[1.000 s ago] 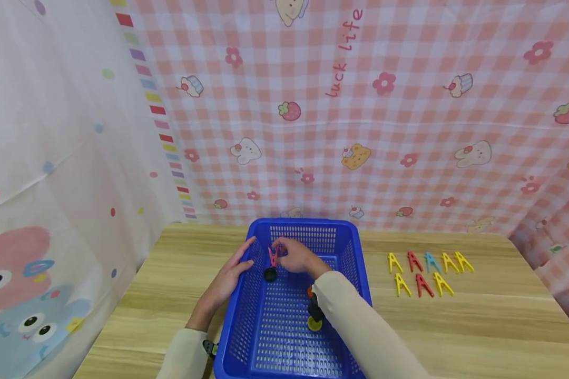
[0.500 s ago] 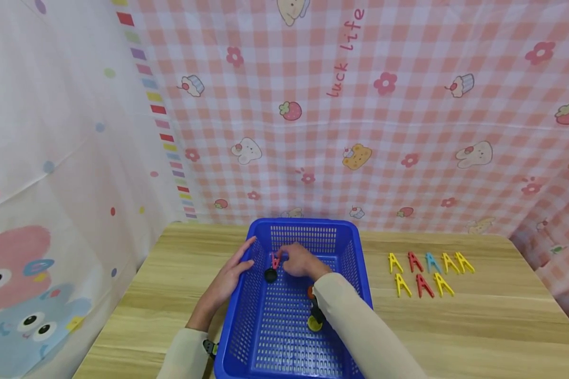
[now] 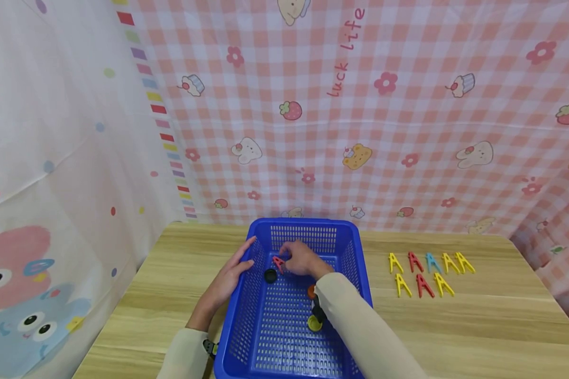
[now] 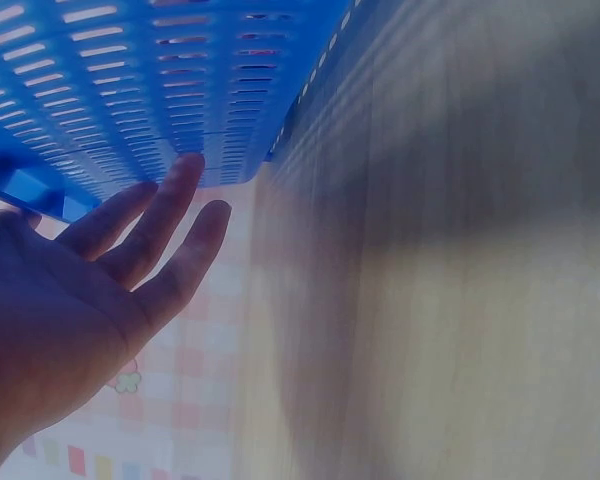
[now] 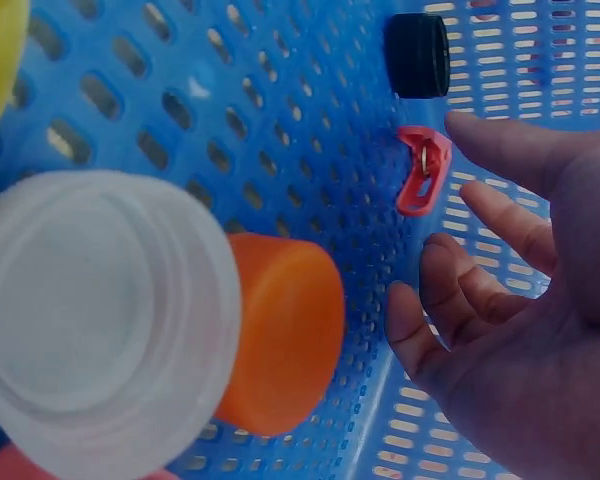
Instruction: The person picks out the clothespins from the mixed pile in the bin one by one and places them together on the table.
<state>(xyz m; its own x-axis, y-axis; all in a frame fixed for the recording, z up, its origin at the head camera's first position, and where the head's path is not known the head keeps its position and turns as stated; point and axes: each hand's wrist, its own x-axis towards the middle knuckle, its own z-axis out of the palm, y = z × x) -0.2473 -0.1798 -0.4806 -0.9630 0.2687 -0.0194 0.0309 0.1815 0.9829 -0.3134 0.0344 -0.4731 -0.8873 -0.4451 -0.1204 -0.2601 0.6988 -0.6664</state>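
Observation:
A red-pink clothespin [image 3: 278, 264] lies in the far left part of the blue plastic basket [image 3: 308, 222]. My right hand [image 3: 303, 259] is just right of it, fingers loosely bent. In the right wrist view, the clothespin [image 5: 423, 180] rests on the slotted floor, with my thumb and forefinger [image 5: 510, 220] close by and nothing gripped. Beside the clothespin stands a black round cap [image 5: 417, 57]. My left hand [image 3: 227, 279] rests on the basket's left rim; in the left wrist view its fingers [image 4: 170, 235] stretch along the outer wall.
Nearer the right sleeve, the basket holds an orange cap [image 5: 290, 340], a whitish translucent cap [image 5: 90, 320] and a yellow cap [image 3: 315, 323]. Two rows of yellow, red and blue clothespins [image 3: 424, 285] lie on the wooden table [image 3: 479, 321] right of the basket.
The clothespin, held upright by my right hand a second ago, now lies tilted on the basket floor, released. The right hand has drawn slightly rightward; the left stays put.

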